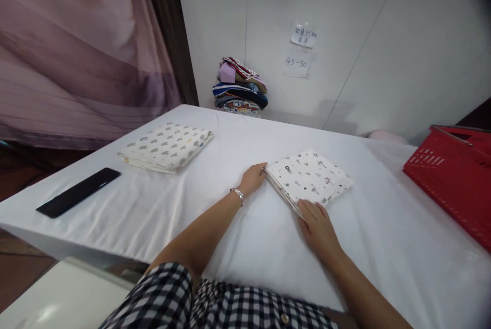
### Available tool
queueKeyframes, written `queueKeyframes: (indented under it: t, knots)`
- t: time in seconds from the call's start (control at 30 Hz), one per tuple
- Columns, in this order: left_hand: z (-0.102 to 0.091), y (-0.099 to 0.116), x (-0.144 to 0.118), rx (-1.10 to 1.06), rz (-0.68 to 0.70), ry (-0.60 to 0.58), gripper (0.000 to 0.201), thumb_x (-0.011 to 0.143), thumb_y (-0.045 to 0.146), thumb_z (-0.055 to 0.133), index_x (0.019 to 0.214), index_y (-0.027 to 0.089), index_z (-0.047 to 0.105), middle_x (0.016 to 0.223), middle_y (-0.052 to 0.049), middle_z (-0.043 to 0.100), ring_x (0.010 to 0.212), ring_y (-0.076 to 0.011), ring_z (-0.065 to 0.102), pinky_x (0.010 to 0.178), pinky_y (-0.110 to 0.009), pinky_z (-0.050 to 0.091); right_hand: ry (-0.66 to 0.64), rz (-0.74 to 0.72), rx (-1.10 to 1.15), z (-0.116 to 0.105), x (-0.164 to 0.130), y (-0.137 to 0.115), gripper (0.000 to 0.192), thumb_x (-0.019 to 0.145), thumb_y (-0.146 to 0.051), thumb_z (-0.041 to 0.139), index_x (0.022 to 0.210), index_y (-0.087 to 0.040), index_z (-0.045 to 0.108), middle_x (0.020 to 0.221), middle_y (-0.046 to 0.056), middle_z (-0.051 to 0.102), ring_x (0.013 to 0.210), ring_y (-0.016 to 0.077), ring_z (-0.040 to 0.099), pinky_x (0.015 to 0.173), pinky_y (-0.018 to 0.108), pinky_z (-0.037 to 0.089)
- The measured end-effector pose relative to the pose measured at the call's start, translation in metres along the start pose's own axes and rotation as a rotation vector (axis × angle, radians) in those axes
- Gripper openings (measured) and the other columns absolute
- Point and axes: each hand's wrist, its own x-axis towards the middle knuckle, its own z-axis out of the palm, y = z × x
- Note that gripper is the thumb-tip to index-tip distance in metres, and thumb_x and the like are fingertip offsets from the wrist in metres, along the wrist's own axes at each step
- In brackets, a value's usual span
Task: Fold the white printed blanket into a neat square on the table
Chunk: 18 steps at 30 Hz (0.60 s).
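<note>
A white folded cloth (307,175) printed with small palm trees and other figures lies on the white-covered table, its layers showing along the left edge. At its left corner, the fingers of my left hand (253,179) close on the fabric, with the fingertips partly hidden. My right hand (317,226) holds the near corner, fingers over the top and thumb by the folded edge. Further left lies a second folded cloth (166,146), cream with grey-green motifs, apart from both hands.
A flat black object (79,193) rests at the table's left. A stack of folded fabrics (241,88) stands against the wall beyond the far edge. The red plastic basket (452,180) is at the right. Two paper notes (299,63) hang on the wall; a pink curtain (76,52) hangs at left.
</note>
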Motion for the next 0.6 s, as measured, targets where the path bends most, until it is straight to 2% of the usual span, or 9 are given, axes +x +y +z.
queueKeyframes:
  t: [0.27,0.4,0.5,0.6]
  knots:
    - [-0.008,0.0,0.01,0.041,0.084,-0.016,0.037,0.085,0.014,0.041,0.113,0.02,0.064,0.115,-0.004,0.065,0.106,-0.0197,0.056,0.094,-0.03,0.041,-0.036,-0.015,-0.038,-0.002,-0.001,0.003,0.045,0.09,-0.017,0.038,0.135,-0.019,0.043,0.129,0.01,0.056,0.12,0.0246,0.05,0.103,0.047,0.033]
    - [-0.014,0.001,-0.015,0.165,0.155,0.004,0.036,0.085,0.015,0.041,0.11,0.02,0.065,0.109,-0.006,0.066,0.104,-0.0217,0.057,0.092,-0.033,0.042,-0.055,-0.04,-0.025,-0.013,-0.011,0.018,0.049,0.088,-0.009,0.037,0.134,-0.021,0.044,0.129,0.008,0.057,0.121,0.0217,0.05,0.104,0.048,0.033]
    - [-0.018,0.001,-0.038,0.191,0.14,-0.01,0.035,0.083,0.014,0.042,0.108,0.022,0.065,0.106,-0.005,0.067,0.1,-0.0211,0.058,0.089,-0.033,0.044,-0.035,-0.041,-0.006,-0.02,-0.02,0.023,0.05,0.087,-0.006,0.038,0.133,-0.023,0.046,0.128,0.008,0.057,0.122,0.0209,0.05,0.104,0.049,0.034]
    - [-0.022,0.001,-0.048,0.205,0.128,-0.039,0.033,0.082,0.015,0.043,0.106,0.022,0.065,0.104,-0.006,0.067,0.099,-0.0226,0.059,0.087,-0.034,0.046,-0.01,-0.029,0.004,-0.023,-0.024,0.021,0.05,0.086,-0.006,0.038,0.131,-0.023,0.048,0.127,0.008,0.058,0.121,0.021,0.051,0.103,0.049,0.036]
